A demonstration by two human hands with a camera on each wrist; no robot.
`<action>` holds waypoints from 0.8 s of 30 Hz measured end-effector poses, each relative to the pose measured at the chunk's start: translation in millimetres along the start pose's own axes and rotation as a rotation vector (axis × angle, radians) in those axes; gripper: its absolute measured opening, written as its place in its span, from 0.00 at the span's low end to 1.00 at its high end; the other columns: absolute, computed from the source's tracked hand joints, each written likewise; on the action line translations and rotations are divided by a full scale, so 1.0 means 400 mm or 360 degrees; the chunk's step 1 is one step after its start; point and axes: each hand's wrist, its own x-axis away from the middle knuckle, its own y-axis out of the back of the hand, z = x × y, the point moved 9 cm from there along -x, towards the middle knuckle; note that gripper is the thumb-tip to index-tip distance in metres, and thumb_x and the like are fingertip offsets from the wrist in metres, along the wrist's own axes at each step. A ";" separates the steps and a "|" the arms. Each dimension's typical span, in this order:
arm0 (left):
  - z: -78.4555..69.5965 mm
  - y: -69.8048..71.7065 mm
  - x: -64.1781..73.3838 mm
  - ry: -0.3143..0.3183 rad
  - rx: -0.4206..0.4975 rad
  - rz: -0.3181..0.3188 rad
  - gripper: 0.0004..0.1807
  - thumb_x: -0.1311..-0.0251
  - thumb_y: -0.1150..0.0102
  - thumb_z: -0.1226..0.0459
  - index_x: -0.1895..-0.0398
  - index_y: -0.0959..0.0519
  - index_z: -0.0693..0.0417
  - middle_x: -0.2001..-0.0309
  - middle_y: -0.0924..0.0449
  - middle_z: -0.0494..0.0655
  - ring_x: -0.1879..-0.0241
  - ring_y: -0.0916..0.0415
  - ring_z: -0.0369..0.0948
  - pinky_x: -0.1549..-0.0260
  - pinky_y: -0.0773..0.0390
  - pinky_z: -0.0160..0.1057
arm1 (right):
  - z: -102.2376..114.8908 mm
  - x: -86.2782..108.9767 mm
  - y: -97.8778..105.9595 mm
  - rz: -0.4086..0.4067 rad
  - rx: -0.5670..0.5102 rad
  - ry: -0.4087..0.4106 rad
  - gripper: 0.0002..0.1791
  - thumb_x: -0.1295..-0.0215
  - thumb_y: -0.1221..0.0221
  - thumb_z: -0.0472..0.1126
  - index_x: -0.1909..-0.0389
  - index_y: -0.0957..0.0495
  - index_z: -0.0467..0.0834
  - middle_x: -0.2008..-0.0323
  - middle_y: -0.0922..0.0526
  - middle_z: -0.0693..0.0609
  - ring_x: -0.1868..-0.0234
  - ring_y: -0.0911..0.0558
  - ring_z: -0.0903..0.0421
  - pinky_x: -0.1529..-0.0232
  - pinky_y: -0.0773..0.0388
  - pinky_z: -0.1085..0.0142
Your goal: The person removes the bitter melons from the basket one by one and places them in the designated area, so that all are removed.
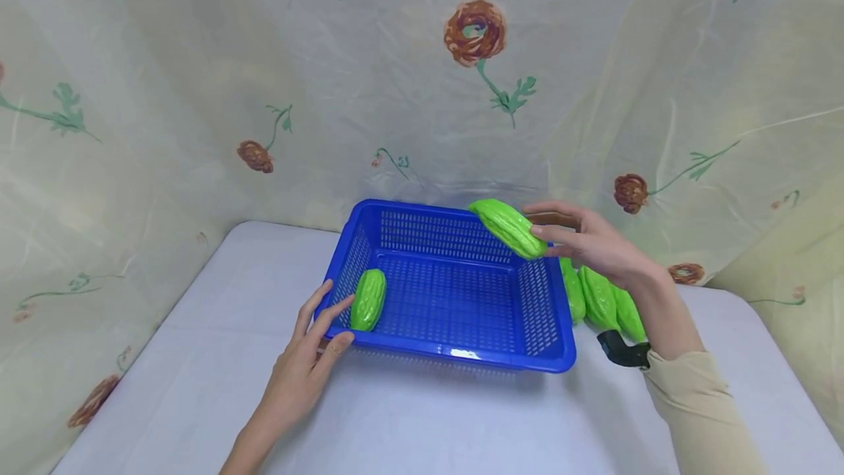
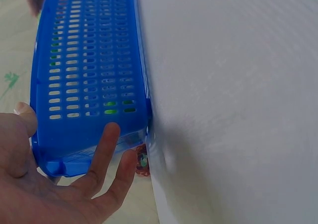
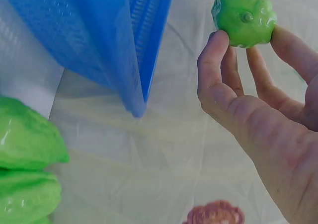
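Right hand [image 1: 587, 240] — half closed, thumb and fingertips pinching one gourd near its end; palm off it. Held gourd [image 1: 508, 228]: green, ridged, glossy; its free end juts leftward from the fingers, above the far right corner of the basket. Risk: with a grip by the tips alone on a smooth skin, it could well tilt or slip, striking the rim or dropping outside.

Left hand [image 1: 306, 358] — spread, fingers fairly straight, laid about the basket's near left corner, thumb on the rim; carries nothing. Risk: too hard a push here would probably skid or tip the basket.

Basket [image 1: 409, 344]: blue, slotted, between the hands. Inner gourd [image 1: 368, 300]: one, upright to the viewer, just beside the left index finger; it might roll if the basket jolts.

Outer gourds [image 1: 598, 297]: at least three, close together below the right hand, outside the basket; a low sweep of that arm could scatter them.

Table [image 1: 448, 424]: white, beneath both hands. Curtain [image 1: 369, 57]: flowered, beyond them.
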 end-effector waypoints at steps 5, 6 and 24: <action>-0.002 -0.002 -0.002 -0.0004 0.0004 0.0003 0.26 0.17 0.47 0.52 0.19 0.30 0.35 0.11 0.51 0.43 0.53 0.19 0.37 0.59 0.19 0.31 | -0.026 0.030 0.038 -0.0038 -0.0086 0.0004 0.31 0.15 0.45 0.52 0.19 0.37 0.46 0.19 0.34 0.43 0.30 0.24 0.60 0.41 0.17 0.70; -0.002 -0.002 -0.002 -0.0005 0.0002 0.0004 0.26 0.17 0.47 0.52 0.19 0.30 0.35 0.11 0.51 0.44 0.53 0.19 0.37 0.60 0.19 0.31 | -0.032 0.037 0.046 -0.0048 -0.0108 0.0004 0.31 0.15 0.46 0.52 0.19 0.37 0.46 0.19 0.34 0.43 0.32 0.23 0.64 0.42 0.17 0.71; -0.003 0.001 0.002 -0.0010 -0.0020 -0.0005 0.26 0.17 0.47 0.53 0.19 0.30 0.36 0.12 0.51 0.44 0.54 0.18 0.36 0.59 0.18 0.31 | -0.182 0.174 0.199 -0.0239 -0.0462 0.0107 0.21 0.13 0.51 0.39 0.24 0.34 0.51 0.36 0.24 0.66 0.43 0.16 0.72 0.46 0.15 0.74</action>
